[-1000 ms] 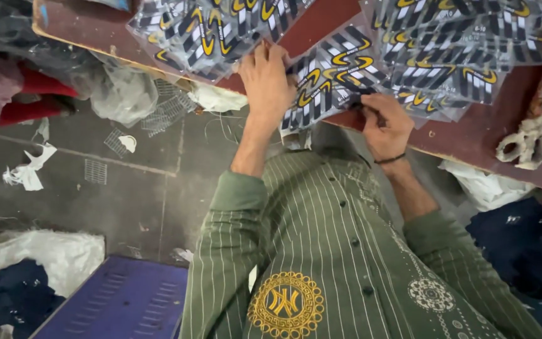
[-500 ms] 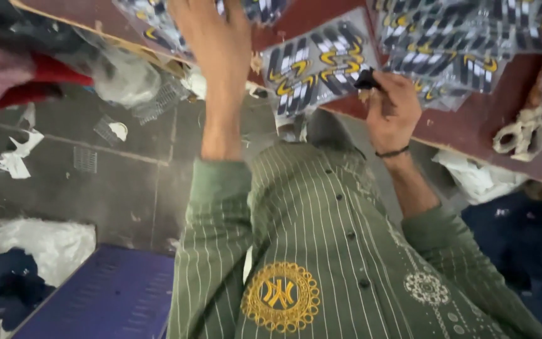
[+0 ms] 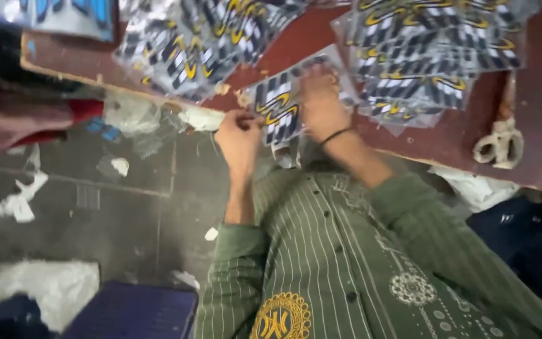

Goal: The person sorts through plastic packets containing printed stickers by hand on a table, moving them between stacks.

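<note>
A sticker sheet [image 3: 278,108] in clear plastic, printed with black-and-white checks and yellow curves, lies at the near edge of the reddish-brown table [image 3: 446,147]. My left hand [image 3: 239,135] pinches the sheet's left corner just off the table edge. My right hand [image 3: 321,97], with a black band on its wrist, lies on top of the same sheet with its fingers curled over it; motion blur hides the exact grip. My green striped shirt fills the lower middle of the view.
Piles of similar sticker sheets cover the table at the left [image 3: 183,44] and right [image 3: 434,59]. Scissors [image 3: 500,145] lie near the right edge. On the floor are plastic scraps [image 3: 17,201], a white bag [image 3: 51,285] and a blue crate [image 3: 133,311]. A reddish sleeve [image 3: 20,119] shows at the left.
My left hand has come back from the far pile to the sheet's near corner. My right hand has slid left onto the sheet. The camera view has shifted.
</note>
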